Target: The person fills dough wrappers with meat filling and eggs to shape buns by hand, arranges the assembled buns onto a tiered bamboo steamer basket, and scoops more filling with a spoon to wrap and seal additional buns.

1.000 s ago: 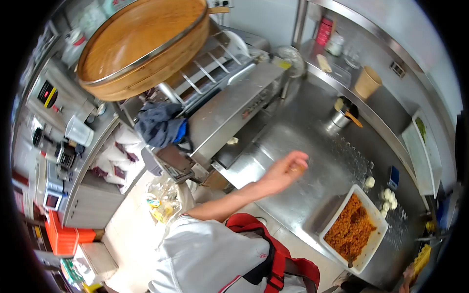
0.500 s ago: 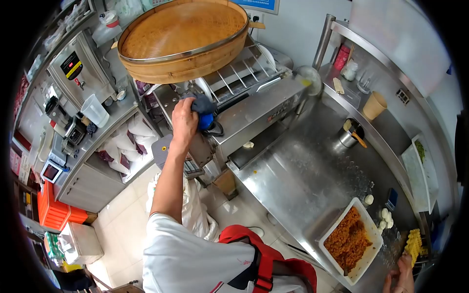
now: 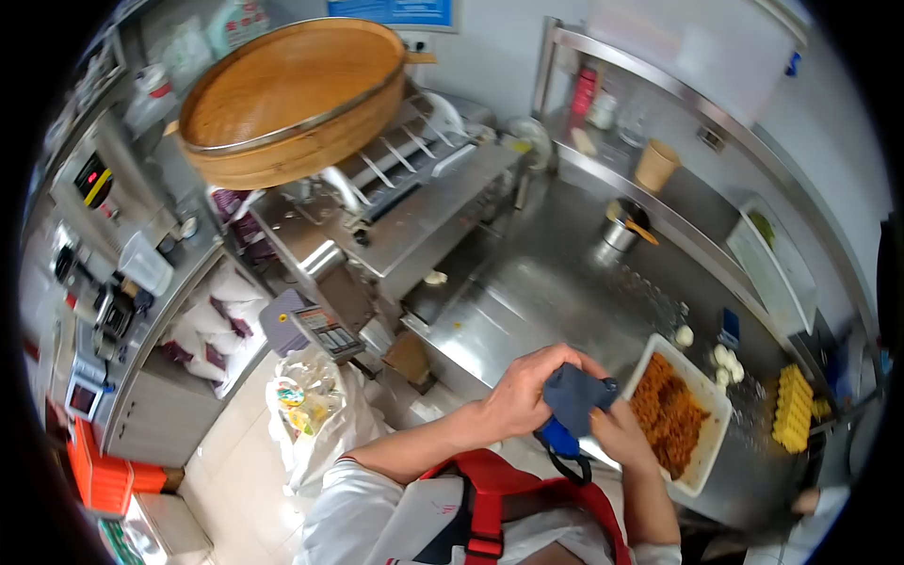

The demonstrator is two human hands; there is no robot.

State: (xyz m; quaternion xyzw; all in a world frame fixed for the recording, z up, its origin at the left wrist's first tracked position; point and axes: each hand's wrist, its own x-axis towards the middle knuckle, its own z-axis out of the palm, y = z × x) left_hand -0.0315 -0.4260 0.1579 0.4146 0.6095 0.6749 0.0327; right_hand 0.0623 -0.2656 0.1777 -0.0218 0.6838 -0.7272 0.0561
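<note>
"Grey cloth (image 3: 579,397) with a blue patch (image 3: 558,438), up in front of the red straps (image 3: 485,518). Which step is this?"

"Handling it two-handed, I'd judge. The left hand (image 3: 521,391) grips one side; the right hand (image 3: 621,435) is closed on the other edge."

"And the next move calls for?"

"A sure hold on both sides, I think, with the dangling black loop (image 3: 585,471) kept clear of the food pan (image 3: 713,433) beyond the right hand, on the steel table (image 3: 556,292)."

"What differs from half a second ago?"

"Then the cloth was over at the machine (image 3: 414,245), under the left hand alone. Now it's before the chest, and the right hand has joined. The bamboo steamer (image 3: 292,85) stays above the machine."
</note>
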